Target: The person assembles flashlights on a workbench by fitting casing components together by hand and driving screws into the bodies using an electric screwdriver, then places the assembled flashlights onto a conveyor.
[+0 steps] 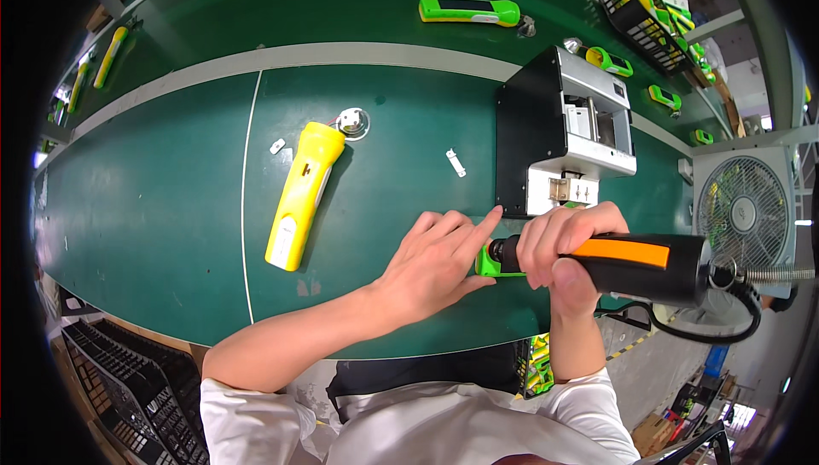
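My right hand [563,247] is wrapped round a black electric screwdriver [644,267] with an orange strip, held nearly level with its tip toward the left. Right at that tip, between the thumb and fingers of my left hand [435,264], is a bright green plastic piece [488,265], perhaps a flashlight body; most of it is hidden. Left of my hands lies a yellow flashlight housing [303,196] on the green table. A round reflector [354,123] with thin wires rests by its wide end. Whether the screwdriver bit touches a screw cannot be seen.
A black and silver machine [554,124], perhaps a screw feeder, stands just beyond my right hand. Small white pieces [456,163] lie on the table [179,209]. Green flashlights [469,11] sit farther back. A fan [742,209] is at the right, black crates [136,388] at lower left.
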{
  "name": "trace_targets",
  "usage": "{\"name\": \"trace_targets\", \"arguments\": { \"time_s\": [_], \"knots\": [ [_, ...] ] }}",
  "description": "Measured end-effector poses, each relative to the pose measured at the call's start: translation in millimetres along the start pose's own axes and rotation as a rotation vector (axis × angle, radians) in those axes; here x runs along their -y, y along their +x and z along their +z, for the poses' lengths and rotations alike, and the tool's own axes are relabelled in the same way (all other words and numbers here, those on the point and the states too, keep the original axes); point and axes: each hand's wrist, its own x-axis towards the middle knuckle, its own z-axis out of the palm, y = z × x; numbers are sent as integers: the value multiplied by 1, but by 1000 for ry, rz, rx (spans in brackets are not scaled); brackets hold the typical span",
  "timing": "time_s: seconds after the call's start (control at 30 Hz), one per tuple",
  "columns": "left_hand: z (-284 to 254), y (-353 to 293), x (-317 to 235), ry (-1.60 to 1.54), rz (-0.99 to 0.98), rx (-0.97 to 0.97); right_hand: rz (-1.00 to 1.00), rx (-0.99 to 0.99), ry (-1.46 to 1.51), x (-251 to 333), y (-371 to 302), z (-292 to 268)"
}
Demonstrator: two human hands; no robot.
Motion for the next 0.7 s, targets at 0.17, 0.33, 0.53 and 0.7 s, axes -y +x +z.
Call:
{"name": "trace_targets", "arguments": {
  "time_s": [0.17, 0.33, 0.53, 0.7],
  "knots": [
    [0, -4, 0, 25, 44, -24, -39, 56, 25, -1, -3, 0],
    [2, -2, -3, 44, 54, -23, -33, -15, -15, 7, -6, 2],
    [-4, -1, -8, 63, 70, -11, -214, -155, -2, 50, -6, -13],
    [0, 4, -9, 80, 172, -3, -410, -263, -115, 78, 3, -57]
  ]
}}
